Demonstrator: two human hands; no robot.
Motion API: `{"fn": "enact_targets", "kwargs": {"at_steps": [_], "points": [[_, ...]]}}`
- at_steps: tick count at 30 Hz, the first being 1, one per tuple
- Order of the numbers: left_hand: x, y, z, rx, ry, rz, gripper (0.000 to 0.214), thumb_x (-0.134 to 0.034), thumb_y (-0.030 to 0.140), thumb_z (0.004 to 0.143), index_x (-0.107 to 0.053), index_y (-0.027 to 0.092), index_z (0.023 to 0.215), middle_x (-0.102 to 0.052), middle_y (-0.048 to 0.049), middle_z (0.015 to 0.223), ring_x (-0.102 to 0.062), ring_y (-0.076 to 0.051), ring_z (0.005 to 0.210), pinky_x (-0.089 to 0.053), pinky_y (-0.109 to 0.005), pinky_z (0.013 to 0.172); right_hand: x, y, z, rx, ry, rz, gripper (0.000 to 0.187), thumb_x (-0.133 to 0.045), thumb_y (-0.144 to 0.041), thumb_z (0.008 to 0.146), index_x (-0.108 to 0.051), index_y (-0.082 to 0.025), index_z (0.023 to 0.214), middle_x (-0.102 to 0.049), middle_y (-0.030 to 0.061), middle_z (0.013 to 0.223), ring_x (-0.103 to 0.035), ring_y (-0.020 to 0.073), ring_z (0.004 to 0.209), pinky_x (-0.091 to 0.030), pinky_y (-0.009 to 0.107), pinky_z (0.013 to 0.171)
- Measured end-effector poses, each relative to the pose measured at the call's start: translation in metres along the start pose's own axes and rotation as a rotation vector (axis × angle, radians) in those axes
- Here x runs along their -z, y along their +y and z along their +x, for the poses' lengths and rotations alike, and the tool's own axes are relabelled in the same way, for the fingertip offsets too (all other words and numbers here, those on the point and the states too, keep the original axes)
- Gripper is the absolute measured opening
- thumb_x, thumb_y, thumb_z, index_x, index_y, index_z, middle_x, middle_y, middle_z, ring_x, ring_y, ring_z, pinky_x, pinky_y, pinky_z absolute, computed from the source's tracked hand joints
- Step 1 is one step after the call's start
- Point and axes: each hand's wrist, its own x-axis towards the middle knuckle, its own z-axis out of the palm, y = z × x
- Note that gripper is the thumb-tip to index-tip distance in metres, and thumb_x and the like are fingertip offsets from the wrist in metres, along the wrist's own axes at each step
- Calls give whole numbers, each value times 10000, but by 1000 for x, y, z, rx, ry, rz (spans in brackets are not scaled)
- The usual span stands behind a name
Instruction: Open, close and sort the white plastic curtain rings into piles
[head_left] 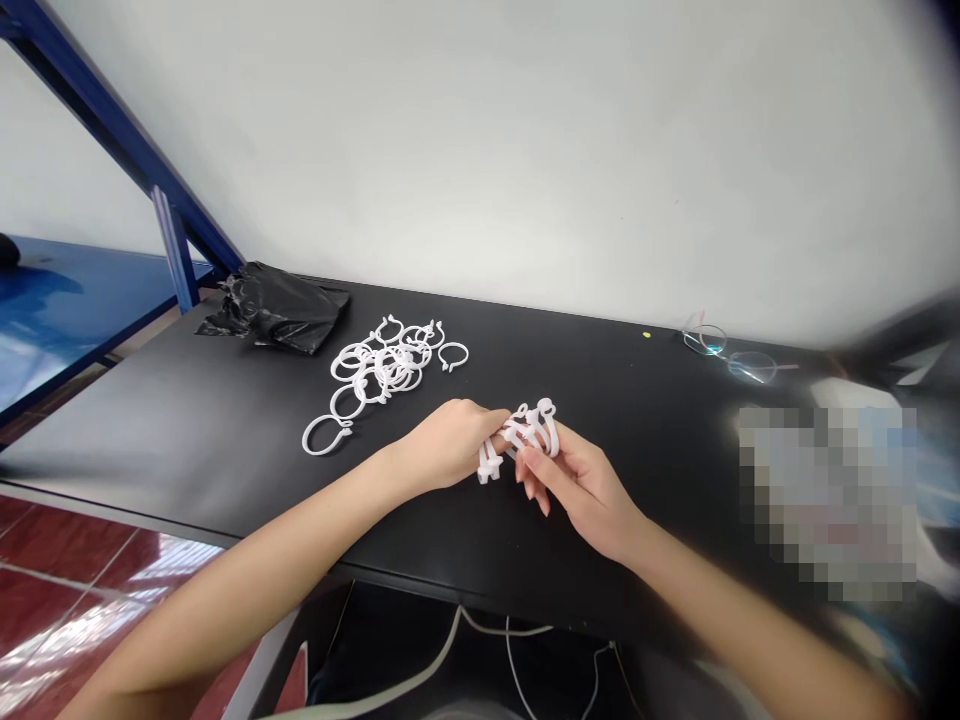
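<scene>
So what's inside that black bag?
Nothing shows. The bag lies crumpled on the table, and its folds cover whatever it holds. Loose rings lie beside it, outside.

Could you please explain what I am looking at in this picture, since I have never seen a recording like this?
There is no machine here: one camera worn on a person's head looks forward and down at their own bare hands. The left hand and right hand meet over a black table and together hold a bunch of white rings, some apparently threaded onto the left one. Farther back on the table lies a loose pile of rings, with a single ring nearer the edge. A crumpled black bag lies far left, and eyeglasses far right. One patch on the right is blurred out.
</scene>
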Motion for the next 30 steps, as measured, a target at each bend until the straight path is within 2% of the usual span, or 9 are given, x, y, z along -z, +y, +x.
{"fn": "enact_targets", "kwargs": {"at_steps": [3,8,12,16,21,25,30], "points": [[-2,2,0,26,-33,105,183,-455,87,852,-521,151,694,-555,-4,599,-497,-116,495,-332,-226,515,0,3,1,-24,-4,-10,311,-457,-402,983,-495,-183,766,-476,-40,648,-465,75,493,-410,224,463],[-10,2,1,-107,-13,-175,269,-414,156,883,-417,166,614,-434,37,534,-375,-73,448,-310,-210,481,-4,7,-3,67,33,-61,378,-399,-394,1008,-427,-197,687,-382,-61,567,-404,80,474,-362,245,471],[-19,1,2,-95,14,-368,284,-396,145,863,-358,168,583,-373,59,496,-311,-52,436,-270,-192,448,-7,9,-7,168,77,-75,385,-380,-357,1019,-419,-200,669,-383,-57,546,-412,91,484,-356,255,478],[-23,6,3,-72,43,-443,284,-401,142,832,-328,167,558,-358,65,480,-294,-44,433,-262,-180,436,-12,13,-10,233,117,-38,401,-378,-326,1020,-406,-201,640,-399,-45,551,-414,100,500,-364,261,481],[-21,12,2,-80,49,-480,297,-382,162,860,-390,156,563,-427,50,498,-361,-47,440,-303,-170,450,-13,12,-10,256,144,18,416,-385,-323,1014,-384,-200,616,-394,-42,559,-415,99,487,-358,266,476],[-22,8,1,-124,93,-355,305,-368,198,925,-510,147,661,-528,31,564,-431,-55,462,-353,-173,489,-10,8,-7,212,141,-46,440,-369,-357,1012,-383,-202,600,-367,-39,550,-401,108,503,-347,275,495],[-28,2,-1,-140,338,219,297,-379,254,917,-426,182,633,-465,29,506,-352,-88,411,-259,-235,437,-12,6,-5,195,249,-187,436,-365,-375,1010,-329,-210,608,-314,-46,548,-285,100,498,-266,273,482]]}}
